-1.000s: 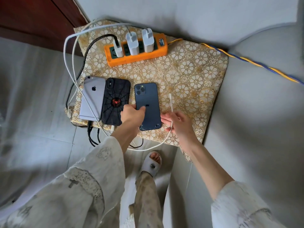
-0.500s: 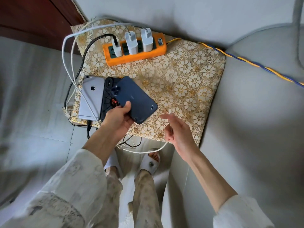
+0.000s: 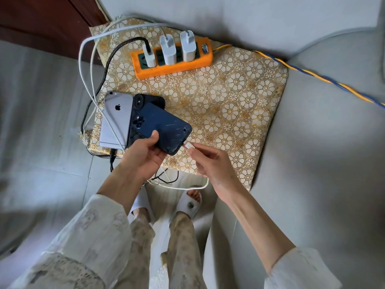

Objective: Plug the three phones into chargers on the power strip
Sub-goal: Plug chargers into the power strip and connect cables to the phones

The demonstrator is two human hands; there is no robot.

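Note:
My left hand (image 3: 143, 155) grips the dark blue phone (image 3: 164, 126), lifted and tilted above the gold-patterned table top. My right hand (image 3: 210, 163) pinches the white cable plug (image 3: 188, 145), whose tip touches the blue phone's bottom edge. A silver phone (image 3: 115, 119) and a black-cased phone (image 3: 149, 100) lie side by side at the left, the black one partly hidden under the blue phone. At the back lies the orange power strip (image 3: 173, 63) with three white chargers (image 3: 169, 50) plugged in.
White and black cables (image 3: 91, 80) loop off the left edge of the table (image 3: 229, 97) and hang under its front edge. A yellow-blue cord (image 3: 312, 74) runs right from the strip. Grey cushions lie on the right, and my sandalled feet (image 3: 190, 202) stand below.
My left hand lifted the blue phone off the table and turned it slantwise over the black phone. My right hand brought the white plug up to the phone's bottom edge.

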